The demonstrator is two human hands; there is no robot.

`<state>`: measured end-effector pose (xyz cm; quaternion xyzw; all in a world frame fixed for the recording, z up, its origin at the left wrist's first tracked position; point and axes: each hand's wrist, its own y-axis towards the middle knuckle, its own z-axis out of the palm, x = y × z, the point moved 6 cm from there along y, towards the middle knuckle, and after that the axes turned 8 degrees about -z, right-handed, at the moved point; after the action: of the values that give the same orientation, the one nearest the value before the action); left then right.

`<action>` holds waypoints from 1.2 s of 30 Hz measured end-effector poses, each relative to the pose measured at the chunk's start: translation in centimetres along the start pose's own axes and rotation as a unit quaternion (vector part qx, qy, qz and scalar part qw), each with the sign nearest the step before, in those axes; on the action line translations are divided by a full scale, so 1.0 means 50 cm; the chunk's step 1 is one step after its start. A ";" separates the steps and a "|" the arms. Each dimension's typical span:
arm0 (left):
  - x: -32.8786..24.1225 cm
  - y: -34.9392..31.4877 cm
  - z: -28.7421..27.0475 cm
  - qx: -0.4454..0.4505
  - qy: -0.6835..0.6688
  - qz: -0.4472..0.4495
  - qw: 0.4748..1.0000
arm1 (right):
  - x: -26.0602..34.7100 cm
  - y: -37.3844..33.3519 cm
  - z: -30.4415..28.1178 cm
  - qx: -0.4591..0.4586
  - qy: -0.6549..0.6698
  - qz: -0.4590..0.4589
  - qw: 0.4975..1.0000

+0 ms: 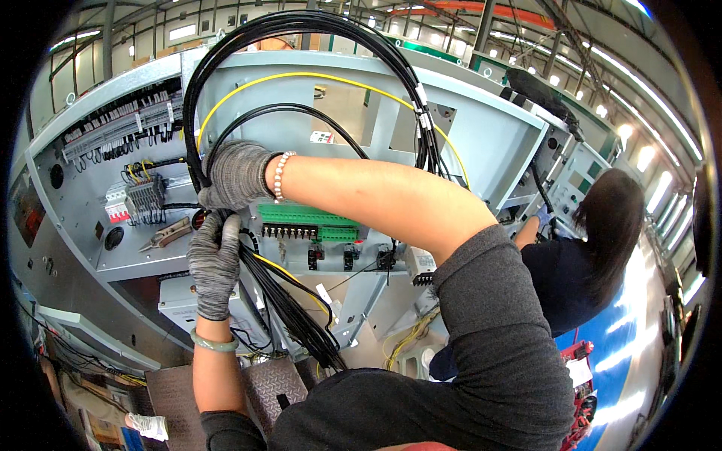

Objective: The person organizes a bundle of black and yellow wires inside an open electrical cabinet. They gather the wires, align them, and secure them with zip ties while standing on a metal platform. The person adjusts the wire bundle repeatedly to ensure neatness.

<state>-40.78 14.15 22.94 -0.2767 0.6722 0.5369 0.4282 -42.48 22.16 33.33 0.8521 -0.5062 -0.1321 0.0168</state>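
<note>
My right hand (239,177), in a grey knit glove, is closed round a thick bundle of black cables (297,24) at the left side of its tall loop. Just below it my left hand (213,263), gloved alike, grips the same bundle near the cabinet's cable opening; its fingertips are partly hidden. A yellow cable (316,76) runs inside the black loop. White labels (423,109) mark the cables on the right side. More black cables (289,319) trail down toward my body. Pliers (167,234) with light brown handles lie left of my hands.
A pale grey metal cabinet (481,94) surrounds the work. Green terminal blocks (308,218) sit right of my hands, wired terminal rows (120,124) and small breakers (116,207) to the left. At right another person (583,255) works at a cabinet. Yellow wires (410,338) hang below.
</note>
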 end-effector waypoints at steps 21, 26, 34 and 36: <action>0.027 -0.023 0.021 0.024 -0.173 -0.128 0.976 | 0.009 -0.009 -0.009 0.021 0.007 0.012 1.000; 0.061 -0.003 0.023 0.024 -0.114 -0.109 0.987 | -0.006 0.000 -0.003 0.016 0.000 0.005 1.000; 0.042 -0.006 -0.004 -0.005 -0.101 -0.112 0.989 | 0.028 -0.098 -0.080 0.067 0.130 0.056 0.988; 0.038 -0.010 -0.012 -0.003 -0.100 -0.108 0.989 | 0.010 -0.124 -0.097 -0.018 0.053 0.010 0.998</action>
<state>-41.47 13.59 21.07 -0.2939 0.5906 0.5146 0.5477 -35.73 24.23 36.90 0.8525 -0.5104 -0.0958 0.0596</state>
